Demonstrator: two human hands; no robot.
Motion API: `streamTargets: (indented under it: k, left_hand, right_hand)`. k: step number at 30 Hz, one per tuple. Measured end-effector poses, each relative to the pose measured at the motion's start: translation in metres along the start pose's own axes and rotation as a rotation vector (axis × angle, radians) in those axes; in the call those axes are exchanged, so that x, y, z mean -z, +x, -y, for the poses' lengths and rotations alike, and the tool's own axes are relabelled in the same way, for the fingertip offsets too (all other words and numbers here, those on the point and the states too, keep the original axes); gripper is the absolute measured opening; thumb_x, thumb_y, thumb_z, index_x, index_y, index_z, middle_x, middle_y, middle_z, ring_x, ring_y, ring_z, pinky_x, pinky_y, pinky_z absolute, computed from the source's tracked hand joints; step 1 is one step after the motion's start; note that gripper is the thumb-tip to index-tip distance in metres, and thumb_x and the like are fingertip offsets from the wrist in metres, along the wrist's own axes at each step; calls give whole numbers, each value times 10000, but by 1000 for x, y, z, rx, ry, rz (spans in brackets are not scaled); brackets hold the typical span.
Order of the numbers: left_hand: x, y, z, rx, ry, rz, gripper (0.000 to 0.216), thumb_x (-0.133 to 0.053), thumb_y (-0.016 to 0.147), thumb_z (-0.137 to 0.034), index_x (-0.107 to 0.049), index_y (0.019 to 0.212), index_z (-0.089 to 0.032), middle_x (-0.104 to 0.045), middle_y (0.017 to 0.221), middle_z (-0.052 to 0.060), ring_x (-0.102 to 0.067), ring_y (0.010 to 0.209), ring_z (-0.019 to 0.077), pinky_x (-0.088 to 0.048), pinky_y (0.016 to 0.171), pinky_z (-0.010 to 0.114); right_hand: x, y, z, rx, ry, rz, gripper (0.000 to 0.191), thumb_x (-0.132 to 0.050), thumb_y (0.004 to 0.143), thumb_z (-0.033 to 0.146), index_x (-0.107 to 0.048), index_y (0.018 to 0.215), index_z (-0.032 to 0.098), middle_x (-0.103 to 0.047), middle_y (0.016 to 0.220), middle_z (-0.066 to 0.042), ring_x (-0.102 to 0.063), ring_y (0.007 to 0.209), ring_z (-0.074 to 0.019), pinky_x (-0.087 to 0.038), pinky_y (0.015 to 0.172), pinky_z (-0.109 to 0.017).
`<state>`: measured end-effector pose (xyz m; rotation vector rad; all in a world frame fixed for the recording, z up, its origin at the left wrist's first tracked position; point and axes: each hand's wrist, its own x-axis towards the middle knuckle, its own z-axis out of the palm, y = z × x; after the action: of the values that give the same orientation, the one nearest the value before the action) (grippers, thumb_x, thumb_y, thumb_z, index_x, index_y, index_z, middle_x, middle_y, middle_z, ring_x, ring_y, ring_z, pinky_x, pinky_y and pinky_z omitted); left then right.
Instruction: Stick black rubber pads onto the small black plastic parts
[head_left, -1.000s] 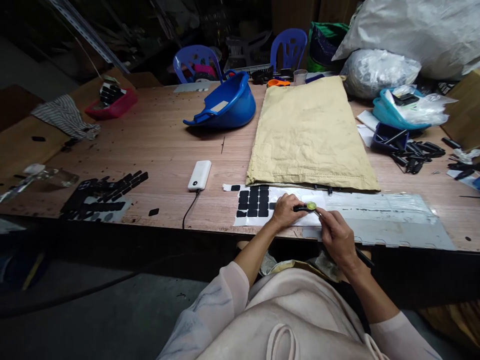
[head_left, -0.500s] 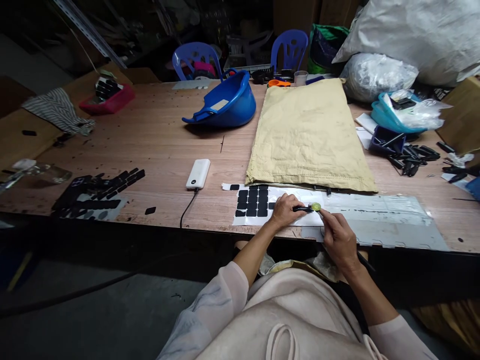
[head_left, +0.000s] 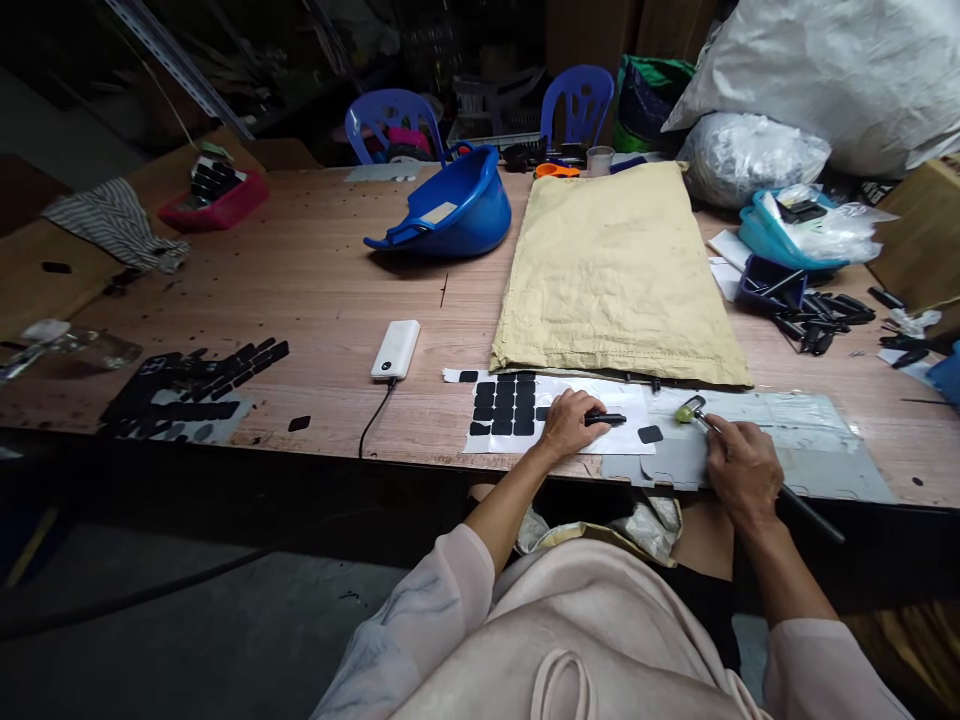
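My left hand (head_left: pixel 571 424) rests on the white backing sheet (head_left: pixel 636 402), its fingers closed around a slim black pen-like piece (head_left: pixel 613 419) that points right. Beside that hand, rows of black rounded patches (head_left: pixel 506 403) stick to the sheet, and one loose black patch (head_left: pixel 650 434) lies near its right end. My right hand (head_left: pixel 742 468) grips a small hammer (head_left: pixel 691 409) by its handle. Its head has a yellow-green face, and the black handle end (head_left: pixel 814 517) sticks out below my hand. The hammer head is apart from the black piece, above the grey plate (head_left: pixel 795 440).
A tan sack (head_left: pixel 615 270) lies beyond my hands. Left of it are a blue scoop-shaped basin (head_left: pixel 465 205) and a white power bank (head_left: pixel 396 349) with a cable. Several black pen-like pieces (head_left: pixel 825 315) lie at the right by a turquoise bowl (head_left: pixel 795 235).
My right hand has moved right, carrying the hammer head away from the end of the black piece. The loose black patch now shows. My left hand has hardly moved.
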<state>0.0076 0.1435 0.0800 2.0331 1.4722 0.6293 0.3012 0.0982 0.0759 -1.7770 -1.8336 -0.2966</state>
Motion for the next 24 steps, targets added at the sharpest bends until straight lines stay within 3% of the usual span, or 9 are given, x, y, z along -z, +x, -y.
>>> streamTargets:
  k: [4,16,20,24]
  left_hand:
    - [1,-1,-1,3,7,2,168,-812,857,-288,-787,1010,-221,-732,1008,47,-612,1029,256,-471,922,381]
    - [2,-5,2,-43,-2,-34,112,-735,932,-302,-774,1008,-231,-725,991,46,-606,996,246,-473,918,394]
    - [1,-41,-5,-223,-88,-100,171,-651,994,-346,-741,1022,-203,-722,995,69,-618,947,232,-498,889,386]
    - [-9,-104,-9,-365,-195,31,251,-574,1041,-391,-723,1100,-198,-721,946,66,-662,849,190,-535,781,313]
  right_hand:
    - [-13,1,-16,-56,-74,4,272,-587,946,238,-795,1121,225,-694,944,-89,-525,839,-223,-358,751,-356]
    - [-16,0,-4,-123,-83,-11,271,-580,953,265,-779,1129,216,-671,973,-94,-480,855,-223,-279,733,-352]
    - [-15,0,-3,-129,-66,6,269,-577,951,269,-770,1132,221,-653,967,-93,-459,850,-220,-274,732,-353]
    - [-15,0,-3,-139,-61,10,271,-572,945,266,-761,1134,220,-637,966,-92,-439,847,-217,-261,733,-355]
